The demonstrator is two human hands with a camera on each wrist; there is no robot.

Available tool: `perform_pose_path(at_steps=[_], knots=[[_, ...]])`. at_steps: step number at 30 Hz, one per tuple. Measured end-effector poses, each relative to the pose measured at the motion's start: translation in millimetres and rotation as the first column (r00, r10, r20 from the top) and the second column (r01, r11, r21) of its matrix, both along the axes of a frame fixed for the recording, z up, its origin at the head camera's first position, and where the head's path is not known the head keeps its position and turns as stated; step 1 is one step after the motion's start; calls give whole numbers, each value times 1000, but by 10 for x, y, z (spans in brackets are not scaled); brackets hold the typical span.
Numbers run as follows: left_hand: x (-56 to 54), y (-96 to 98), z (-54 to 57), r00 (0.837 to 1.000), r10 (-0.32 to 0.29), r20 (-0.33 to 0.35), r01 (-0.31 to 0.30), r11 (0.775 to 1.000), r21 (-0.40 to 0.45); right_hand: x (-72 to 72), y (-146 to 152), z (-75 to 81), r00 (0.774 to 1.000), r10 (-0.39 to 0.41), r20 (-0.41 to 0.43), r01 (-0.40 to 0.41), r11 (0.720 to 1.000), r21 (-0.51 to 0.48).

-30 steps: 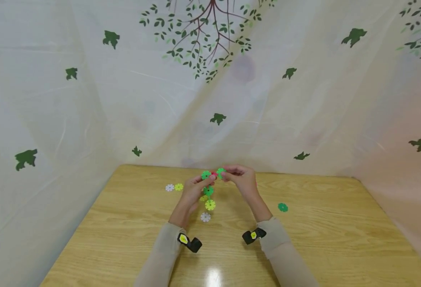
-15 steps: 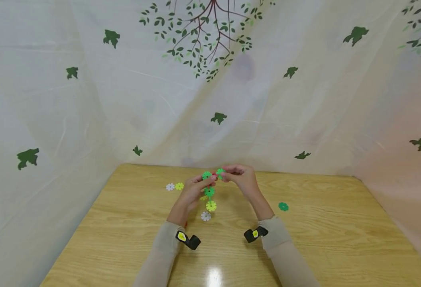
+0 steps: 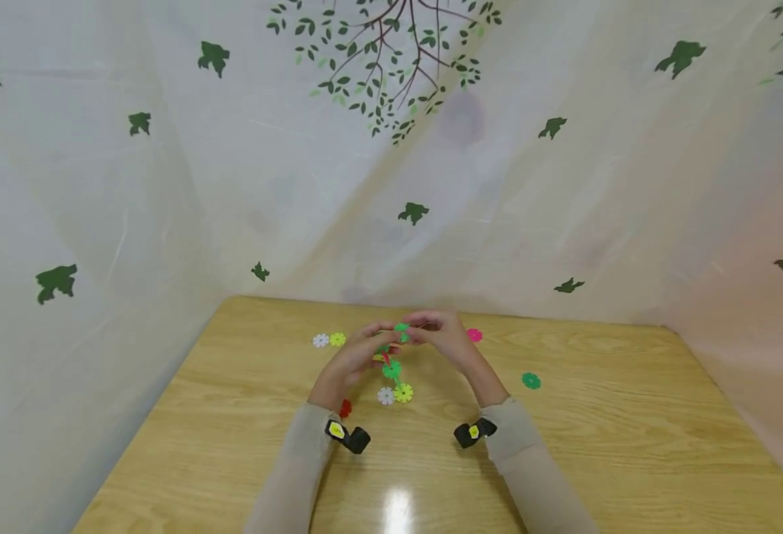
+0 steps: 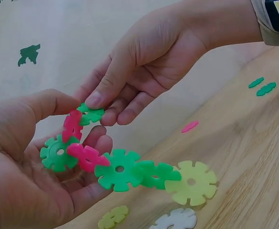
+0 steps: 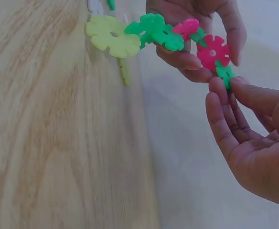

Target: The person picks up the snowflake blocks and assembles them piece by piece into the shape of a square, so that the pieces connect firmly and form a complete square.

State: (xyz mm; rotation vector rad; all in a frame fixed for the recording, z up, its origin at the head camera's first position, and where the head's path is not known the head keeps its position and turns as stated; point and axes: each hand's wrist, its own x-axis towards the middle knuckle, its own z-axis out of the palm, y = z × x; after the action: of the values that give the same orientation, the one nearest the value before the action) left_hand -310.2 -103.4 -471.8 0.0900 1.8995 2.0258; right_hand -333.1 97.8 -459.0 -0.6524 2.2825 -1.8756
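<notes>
A chain of interlocking snowflake discs hangs between the hands, alternating green and pink toward its upper end. Its lower end is a yellow disc (image 4: 191,182), joined to two green discs in a row. In the head view, my left hand (image 3: 354,356) holds the chain near its upper part. Its thumb reaches a pink disc (image 4: 72,125), and its fingers curl behind the links. My right hand (image 4: 149,62) pinches the end green disc (image 5: 224,75) between thumb and forefinger. That green disc is slotted against a pink disc in the right wrist view.
On the wooden table (image 3: 598,460) lie loose discs: white (image 3: 321,340) and yellow (image 3: 337,339) at left, red (image 3: 345,409) by the left wrist, another white (image 3: 385,396) near the chain, pink (image 3: 474,335) and green (image 3: 531,380) at right. A printed curtain (image 3: 338,222) hangs behind.
The hands have drawn closer together, and the chain's upper end has turned. Its yellow lower end has swung right and toward the body. Pink and red loose discs show more fully.
</notes>
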Motion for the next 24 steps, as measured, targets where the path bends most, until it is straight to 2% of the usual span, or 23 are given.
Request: perform_pose_path(at_steps=[7, 13, 16, 19, 24], knots=[[-4, -36, 24, 999, 20, 25, -19, 999, -37, -19, -42, 26, 999, 32, 16, -34, 997, 71], [-12, -19, 34, 997, 68, 34, -66, 997, -41, -12, 20, 70, 998, 66, 20, -69, 983, 168], [-20, -7, 31, 993, 118, 25, -118, 993, -5, 5, 61, 54, 995, 101, 13, -101, 965, 242], [-32, 3, 20, 985, 173, 10, -173, 984, 45, 47, 86, 23, 988, 155, -6, -145, 935, 324], [-38, 23, -4, 977, 212, 7, -211, 973, 92, 157, 74, -32, 960, 276, -50, -237, 893, 382]])
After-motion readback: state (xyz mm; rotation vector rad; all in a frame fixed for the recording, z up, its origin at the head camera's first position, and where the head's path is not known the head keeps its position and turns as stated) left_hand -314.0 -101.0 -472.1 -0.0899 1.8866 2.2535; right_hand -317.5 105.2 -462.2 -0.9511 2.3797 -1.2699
